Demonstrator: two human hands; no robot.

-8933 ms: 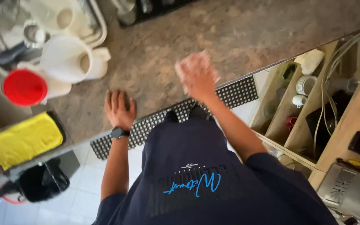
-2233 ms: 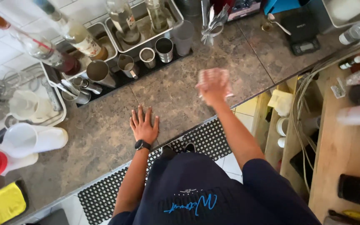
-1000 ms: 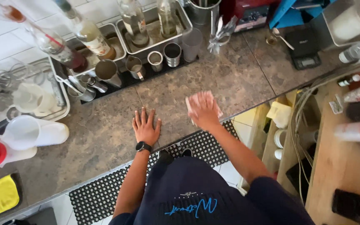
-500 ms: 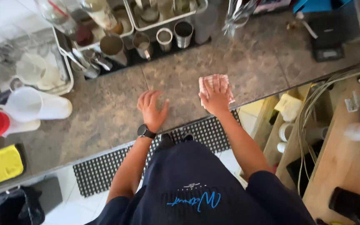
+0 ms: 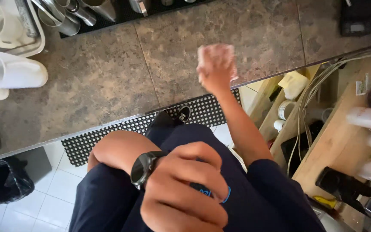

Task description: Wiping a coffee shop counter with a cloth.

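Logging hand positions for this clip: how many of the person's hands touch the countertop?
1. The right hand presses a pinkish cloth on the stone countertop; the left hand, wearing a watch, is off it, near the torso.

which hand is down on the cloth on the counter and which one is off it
The right hand presses the pinkish cloth on the stone counter. The left hand, with the black watch, is held against the body.
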